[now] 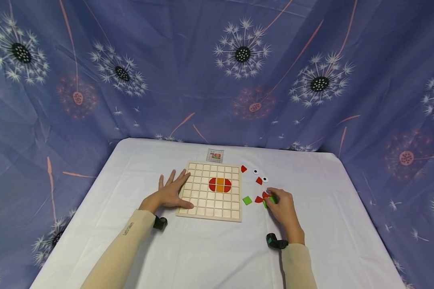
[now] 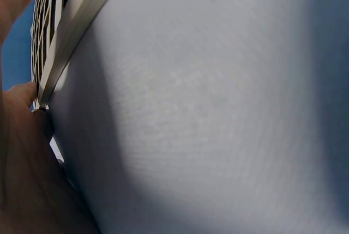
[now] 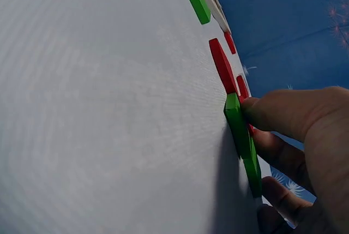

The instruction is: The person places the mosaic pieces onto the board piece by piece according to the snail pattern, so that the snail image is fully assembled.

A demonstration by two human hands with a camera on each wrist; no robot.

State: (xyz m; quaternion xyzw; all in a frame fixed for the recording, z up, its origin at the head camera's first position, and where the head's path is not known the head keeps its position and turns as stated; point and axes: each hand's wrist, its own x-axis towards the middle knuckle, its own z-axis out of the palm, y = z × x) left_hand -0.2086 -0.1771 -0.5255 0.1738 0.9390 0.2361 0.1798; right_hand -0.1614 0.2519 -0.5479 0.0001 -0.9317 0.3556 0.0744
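Note:
A square wooden grid board point(image 1: 206, 214) lies flat on the white table. My left hand point(image 1: 169, 194) rests on its left side, fingers spread along the frame and thumb at the lower left corner. Red quarter-round tiles point(image 1: 212, 184) flank orange square tiles point(image 1: 220, 181) in the grid, making an oval. Right of the board, my right hand point(image 1: 283, 206) pinches a red quarter-round tile point(image 1: 265, 195) between thumb and index finger, low over the table. Close to the thumb in the right wrist view are green tiles point(image 3: 236, 122), partly covering the red one.
A small picture card point(image 1: 215, 155) lies behind the board. Right of the board are a green square tile point(image 1: 247, 200), loose red tiles point(image 1: 258, 199) and two white eye discs point(image 1: 255, 171). A blue dandelion-patterned curtain point(image 1: 188, 80) hangs behind the white table point(image 1: 202, 257).

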